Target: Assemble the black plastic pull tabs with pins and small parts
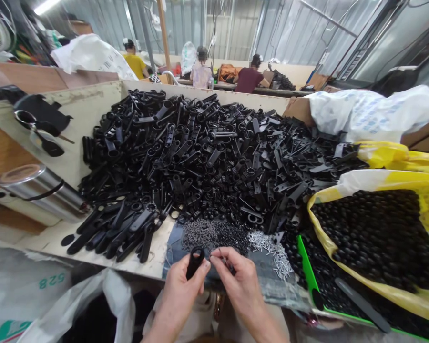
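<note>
In my left hand (186, 281) is a black plastic part with a ring-shaped end (196, 257), which points up between thumb and fingers. Close beside it, the thumb and fingers of my right hand (238, 276) are pinched together. Something small and dark shows at those fingers, too small to name. Just beyond both hands, a blue cloth (173, 245) carries small dark pieces (200, 233) and a scatter of silver pins (271, 250). A large heap of black plastic parts (200, 143) rises behind them.
Several long black parts (117, 228) lie at the left near a steel flask (45, 190). To the right stand a yellow bag of round black pieces (375, 233) and a green-edged tray (305, 267). Open white sacks (117, 295) sit below the table edge. People work farther back.
</note>
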A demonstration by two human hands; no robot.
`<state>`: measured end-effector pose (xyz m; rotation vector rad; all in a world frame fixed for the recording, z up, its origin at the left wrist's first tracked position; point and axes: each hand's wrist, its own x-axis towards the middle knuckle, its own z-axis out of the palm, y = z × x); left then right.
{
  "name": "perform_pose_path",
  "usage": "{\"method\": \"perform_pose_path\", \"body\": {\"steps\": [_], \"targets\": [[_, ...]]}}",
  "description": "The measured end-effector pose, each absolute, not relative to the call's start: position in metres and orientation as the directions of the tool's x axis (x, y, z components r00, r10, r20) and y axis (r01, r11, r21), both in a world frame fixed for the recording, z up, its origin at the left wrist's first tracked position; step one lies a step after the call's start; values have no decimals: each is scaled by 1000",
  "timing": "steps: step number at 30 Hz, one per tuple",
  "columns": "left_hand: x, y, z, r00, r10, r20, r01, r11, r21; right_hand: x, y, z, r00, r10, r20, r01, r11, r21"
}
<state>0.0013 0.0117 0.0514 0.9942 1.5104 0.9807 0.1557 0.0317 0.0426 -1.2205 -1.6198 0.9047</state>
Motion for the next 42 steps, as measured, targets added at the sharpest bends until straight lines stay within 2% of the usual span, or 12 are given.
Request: {"method": "perform_pose_path", "body": {"steps": [3,7,11,15,32,42], "targets": [[0,12,50,-140,933,-331,104,346,932,159,35,36,-153,946,287,378,325,-867],[-4,11,55,-126,885,-448,-23,449,893,164,33,36,-220,904,366,378,425,-822],[0,10,66,-38,850,-525,-179,511,841,167,26,44,-119,938,326,344,348,-872],[9,9,75,8,838,-546,-264,528,807,165,21,49,-107,961,253,286,274,-918],[19,2,68,-32,842,-539,-357,494,793,162,13,47,-8,987,164,201,162,-966],[18,-1,69,23,866,-500,-310,482,820,164,13,47,-46,974,223,134,228,-965]]}}
